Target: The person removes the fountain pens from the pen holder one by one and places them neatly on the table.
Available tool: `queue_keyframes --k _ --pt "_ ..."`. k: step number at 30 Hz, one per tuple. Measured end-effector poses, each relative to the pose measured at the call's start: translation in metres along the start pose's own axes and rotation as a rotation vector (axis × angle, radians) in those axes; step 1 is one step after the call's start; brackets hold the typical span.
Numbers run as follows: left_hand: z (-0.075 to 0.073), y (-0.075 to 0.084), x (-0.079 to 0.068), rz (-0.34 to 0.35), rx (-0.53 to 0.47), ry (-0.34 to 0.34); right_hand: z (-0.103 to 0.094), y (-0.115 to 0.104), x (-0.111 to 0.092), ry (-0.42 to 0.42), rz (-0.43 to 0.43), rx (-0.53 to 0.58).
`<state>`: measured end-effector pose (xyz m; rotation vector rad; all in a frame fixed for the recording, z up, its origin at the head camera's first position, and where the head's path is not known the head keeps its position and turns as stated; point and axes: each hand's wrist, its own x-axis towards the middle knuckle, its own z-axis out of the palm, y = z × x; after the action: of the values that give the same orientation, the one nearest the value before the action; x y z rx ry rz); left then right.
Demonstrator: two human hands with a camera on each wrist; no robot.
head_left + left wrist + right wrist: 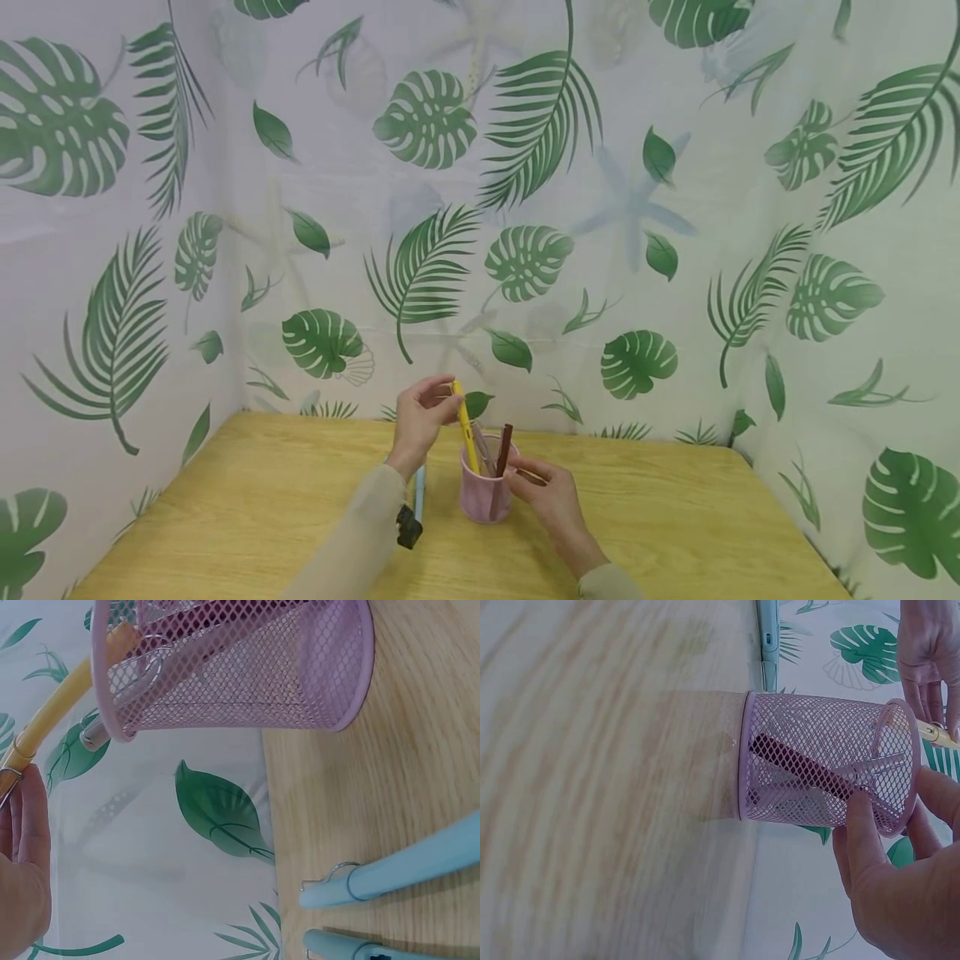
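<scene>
A pink mesh pen cup (pixel 476 500) stands upright on the table. With fingertips and thumb, my left hand (pixel 418 423) pinches the upper part of a yellow pen (pixel 466 427). That pen leans steeply, its lower end inside the cup's mouth, as the left wrist view of the yellow pen (pixel 60 705) also shows. My right hand (pixel 551 504) holds the cup at its right side, fingers on the mesh and rim. Inside the cup lean a dark brown pen (pixel 506 448) and a greyish pen with a metal clip (pixel 483 448).
Two light blue pens, a nearer one (pixel 405 870) and another (pixel 337 943), lie side by side on the wooden table (pixel 262 500), left of the cup. A black device (pixel 408 527) shows by my left forearm. Leaf-patterned sheeting (pixel 540 350) rises behind the table and along both sides.
</scene>
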<state>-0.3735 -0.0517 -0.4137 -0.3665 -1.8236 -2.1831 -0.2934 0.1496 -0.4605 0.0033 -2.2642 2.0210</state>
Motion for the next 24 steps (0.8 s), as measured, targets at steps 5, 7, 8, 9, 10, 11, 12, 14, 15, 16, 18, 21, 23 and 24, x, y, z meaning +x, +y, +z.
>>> queue_keyframes --k 5,7,8,9,10,11,12,14,15,16,18,21,23,24 --pt "-0.002 0.006 0.001 0.03 0.024 0.031 0.001 0.001 0.001 -0.006 0.006 -0.006" --pt "-0.003 0.008 0.001 0.038 0.032 0.041 0.001 0.002 0.001 -0.008 0.002 -0.013" --pt "-0.003 0.008 0.001 0.038 0.033 0.043 0.001 0.002 0.001 -0.008 0.001 -0.014" --pt "-0.004 0.009 0.002 0.036 0.034 0.044 0.001 0.002 0.002 -0.008 0.0 -0.016" --pt "-0.005 0.009 0.002 0.032 0.033 0.044 0.001 0.002 0.002 -0.008 0.0 -0.016" --pt "-0.005 0.009 0.002 0.023 0.029 0.043 0.002 0.002 0.002 -0.008 -0.001 -0.018" --pt "-0.006 0.009 0.002 0.016 0.026 0.041 0.002 0.002 0.002 -0.008 -0.002 -0.02" --pt "-0.008 0.008 0.003 0.004 0.025 0.037 0.002 0.002 0.001 -0.009 -0.002 -0.02" --pt "-0.009 0.008 0.003 0.0 0.025 0.034 0.002 0.002 0.001 -0.009 -0.003 -0.021" --pt "-0.01 0.009 0.004 -0.005 0.026 0.033 0.002 0.001 0.001 -0.01 -0.005 -0.021" --pt "-0.012 0.009 0.003 -0.008 0.03 0.031 0.002 0.001 0.001 -0.011 -0.008 -0.017" --pt "-0.013 0.011 0.002 -0.009 0.033 0.04 0.001 0.002 0.001 -0.013 -0.013 -0.014" --pt "-0.013 0.01 0.002 -0.011 0.031 0.041 0.0 0.002 0.0 -0.006 -0.015 -0.013" --pt "-0.014 0.01 0.001 -0.011 0.03 0.04 -0.001 0.002 0.0 -0.002 -0.015 -0.016"
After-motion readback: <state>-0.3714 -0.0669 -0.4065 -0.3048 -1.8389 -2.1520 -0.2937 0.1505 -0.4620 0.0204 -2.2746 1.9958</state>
